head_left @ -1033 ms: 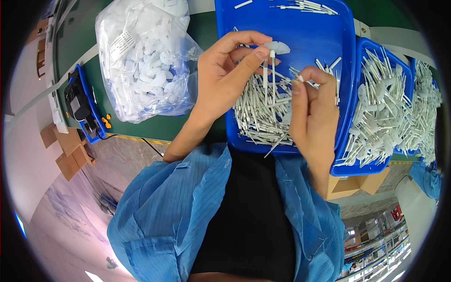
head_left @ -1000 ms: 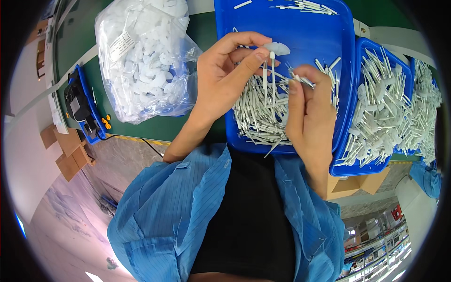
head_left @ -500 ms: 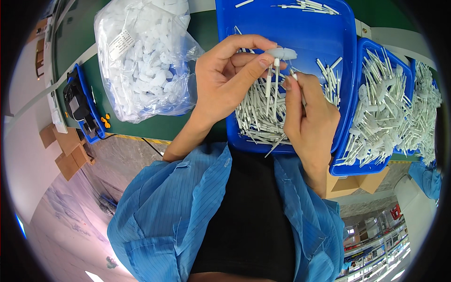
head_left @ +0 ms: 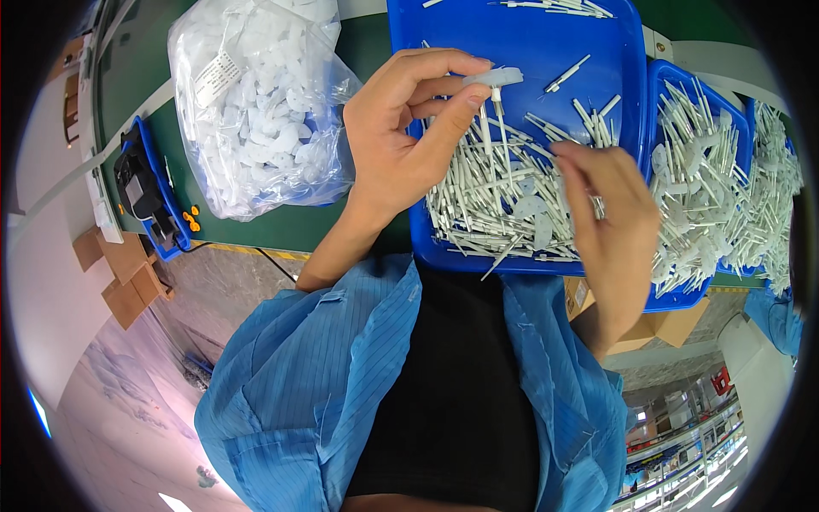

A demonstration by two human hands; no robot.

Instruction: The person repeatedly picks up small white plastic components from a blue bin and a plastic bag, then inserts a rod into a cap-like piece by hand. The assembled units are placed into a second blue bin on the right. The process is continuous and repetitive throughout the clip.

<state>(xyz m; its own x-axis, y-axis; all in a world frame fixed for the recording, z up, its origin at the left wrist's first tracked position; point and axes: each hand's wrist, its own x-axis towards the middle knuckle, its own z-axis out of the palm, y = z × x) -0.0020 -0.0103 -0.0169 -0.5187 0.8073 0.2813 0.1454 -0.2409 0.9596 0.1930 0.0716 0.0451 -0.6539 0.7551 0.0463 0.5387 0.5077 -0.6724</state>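
My left hand [head_left: 397, 141] pinches a translucent white plastic piece [head_left: 499, 77] between thumb and fingertips, above a blue tray [head_left: 512, 38]. Thin white rods [head_left: 486, 128] hang down from that piece. My right hand [head_left: 614, 226] is over the tray's right side, thumb and forefinger bent close to loose rods; motion blurs it, and whether it grips anything is unclear. Below both hands lies a heap of white rods [head_left: 469, 205], with a few translucent plastic pieces [head_left: 531, 207] among them.
A clear bag [head_left: 264, 128] full of translucent pieces stands on the green table at left. To the right, another blue tray [head_left: 655, 111] holds rods joined to plastic pieces, with a further heap [head_left: 772, 205] beyond. A small blue tray [head_left: 162, 188] with black items sits far left.
My right hand has moved right and down, away from the plastic piece. My left hand has shifted slightly up and left, still holding it. A loose rod now lies farther back in the tray.
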